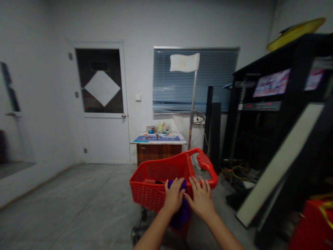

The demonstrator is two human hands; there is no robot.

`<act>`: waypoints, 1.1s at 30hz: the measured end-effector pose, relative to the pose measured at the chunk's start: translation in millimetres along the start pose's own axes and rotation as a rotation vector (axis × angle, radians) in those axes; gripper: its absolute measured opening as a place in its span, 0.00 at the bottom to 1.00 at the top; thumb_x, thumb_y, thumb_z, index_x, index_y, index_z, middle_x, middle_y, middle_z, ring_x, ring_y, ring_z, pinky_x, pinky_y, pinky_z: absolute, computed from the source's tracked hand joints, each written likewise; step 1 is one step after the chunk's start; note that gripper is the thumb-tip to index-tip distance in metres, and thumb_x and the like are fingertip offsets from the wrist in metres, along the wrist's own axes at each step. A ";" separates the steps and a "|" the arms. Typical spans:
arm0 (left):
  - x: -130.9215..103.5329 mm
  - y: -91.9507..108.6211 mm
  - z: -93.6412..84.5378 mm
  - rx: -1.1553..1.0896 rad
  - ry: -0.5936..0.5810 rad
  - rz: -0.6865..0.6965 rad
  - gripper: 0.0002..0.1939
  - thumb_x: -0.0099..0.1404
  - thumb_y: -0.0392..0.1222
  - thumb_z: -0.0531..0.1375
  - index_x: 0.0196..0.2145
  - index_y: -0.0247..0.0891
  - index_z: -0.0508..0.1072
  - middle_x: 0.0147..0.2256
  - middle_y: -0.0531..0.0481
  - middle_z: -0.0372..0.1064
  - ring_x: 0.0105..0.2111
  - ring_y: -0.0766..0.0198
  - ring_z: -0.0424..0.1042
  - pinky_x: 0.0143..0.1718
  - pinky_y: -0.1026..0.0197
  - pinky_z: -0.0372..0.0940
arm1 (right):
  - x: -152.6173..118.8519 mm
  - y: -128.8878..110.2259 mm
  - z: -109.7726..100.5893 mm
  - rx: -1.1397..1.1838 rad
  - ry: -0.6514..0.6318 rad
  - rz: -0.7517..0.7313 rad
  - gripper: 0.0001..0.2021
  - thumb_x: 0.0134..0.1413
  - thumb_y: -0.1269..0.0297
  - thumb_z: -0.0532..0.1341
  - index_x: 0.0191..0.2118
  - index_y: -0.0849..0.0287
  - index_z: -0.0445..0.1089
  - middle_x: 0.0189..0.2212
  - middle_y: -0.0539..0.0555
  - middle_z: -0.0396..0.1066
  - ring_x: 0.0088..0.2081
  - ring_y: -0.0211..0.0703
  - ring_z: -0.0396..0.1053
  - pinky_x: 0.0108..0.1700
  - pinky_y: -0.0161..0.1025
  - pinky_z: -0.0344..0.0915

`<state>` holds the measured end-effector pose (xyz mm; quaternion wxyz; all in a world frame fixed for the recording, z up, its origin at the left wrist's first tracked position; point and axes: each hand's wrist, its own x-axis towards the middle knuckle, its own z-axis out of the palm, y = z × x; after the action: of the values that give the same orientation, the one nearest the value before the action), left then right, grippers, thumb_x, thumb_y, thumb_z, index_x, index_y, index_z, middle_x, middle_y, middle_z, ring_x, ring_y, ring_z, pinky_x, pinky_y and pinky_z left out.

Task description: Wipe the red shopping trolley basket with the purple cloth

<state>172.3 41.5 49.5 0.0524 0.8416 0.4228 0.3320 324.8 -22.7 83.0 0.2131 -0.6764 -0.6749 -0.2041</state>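
Note:
A red plastic shopping cart (148, 194) stands in front of me on the floor, its loop handle (206, 163) at the right end. A purple cloth (180, 218) hangs over the near rim and down the side. My left hand (173, 197) has its fingers curled over the rim, gripping the cloth there. Beside it, my right hand (201, 199) rests on the rim just below the handle, fingers spread, its thumb near the cloth. Inside the basket lies a red item with a dark end (156, 181), partly hidden by the near wall.
A small table (159, 152) with several bottles stands by the back wall, near a white flag on a pole (194, 90). Black racks (293, 90) with screens fill the right side. A leaning pale panel (281, 166) and cables (239, 172) lie right of the cart.

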 end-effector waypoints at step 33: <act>-9.3 -26.3 -6.2 0.057 -0.012 -0.020 0.29 0.67 0.32 0.52 0.63 0.49 0.54 0.62 0.50 0.58 0.64 0.58 0.51 0.64 0.40 0.42 | 3.1 29.3 -10.0 -0.034 0.026 0.012 0.28 0.62 0.49 0.47 0.63 0.56 0.59 0.65 0.51 0.53 0.66 0.53 0.45 0.65 0.51 0.40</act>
<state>146.8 50.1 39.9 0.0341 0.8403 0.4403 0.3143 354.2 -25.7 92.5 0.2113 -0.6812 -0.6645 -0.2231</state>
